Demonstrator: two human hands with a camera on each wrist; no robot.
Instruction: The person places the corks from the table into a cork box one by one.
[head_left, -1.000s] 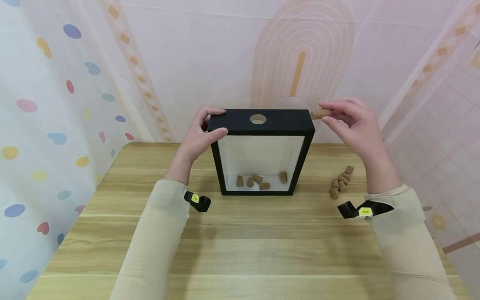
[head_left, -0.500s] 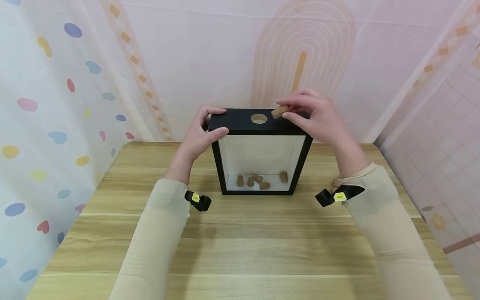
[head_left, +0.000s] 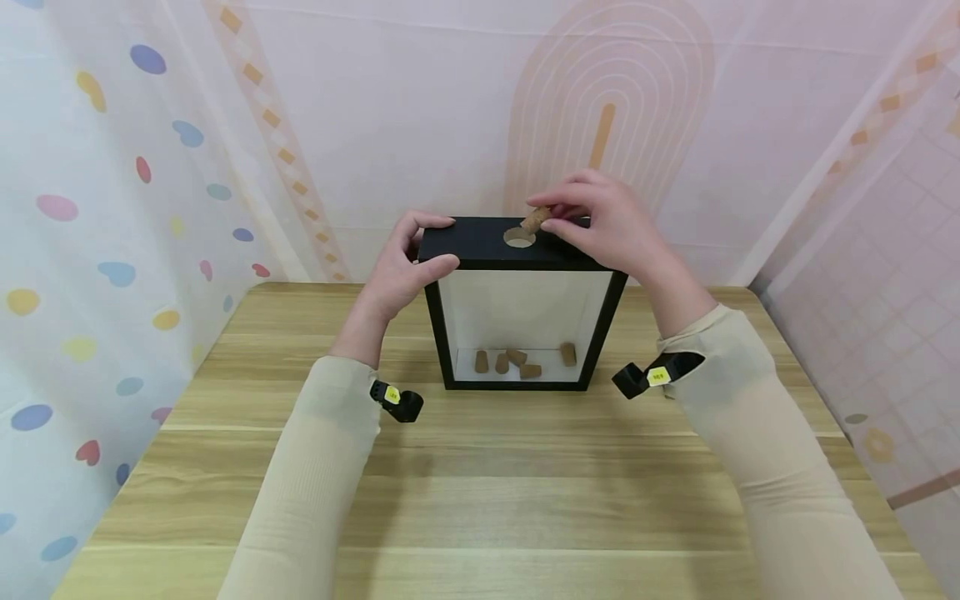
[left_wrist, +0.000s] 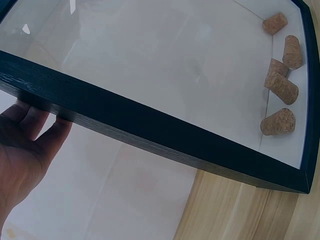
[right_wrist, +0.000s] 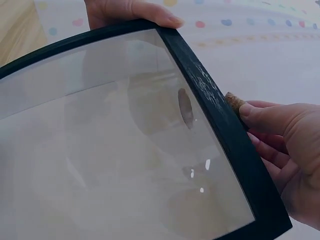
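Note:
A black shadow-box frame (head_left: 452, 242) with a glass front stands upright on the wooden table (head_left: 480, 492). Its top has a round hole (head_left: 519, 238). My left hand (head_left: 411, 260) grips the frame's top left corner; the left wrist view shows its fingers (left_wrist: 30, 125) behind the frame edge (left_wrist: 150, 135). My right hand (head_left: 592, 218) pinches a cork (head_left: 534, 219) tilted right above the hole. The right wrist view shows the cork's end (right_wrist: 233, 101) behind the frame's top bar (right_wrist: 220, 125). Several corks (head_left: 517, 362) lie on the bottom inside the frame, seen too in the left wrist view (left_wrist: 281, 85).
A patterned curtain (head_left: 112, 208) hangs on the left and a pink backdrop (head_left: 420, 100) stands close behind the frame. Small black wrist cameras (head_left: 397, 402) sit under both sleeves. The pile of loose corks to the right of the frame is hidden behind my right arm.
My right hand has carried the cork leftward from beyond the frame's right end to just over the hole. The left hand and the frame have stayed put.

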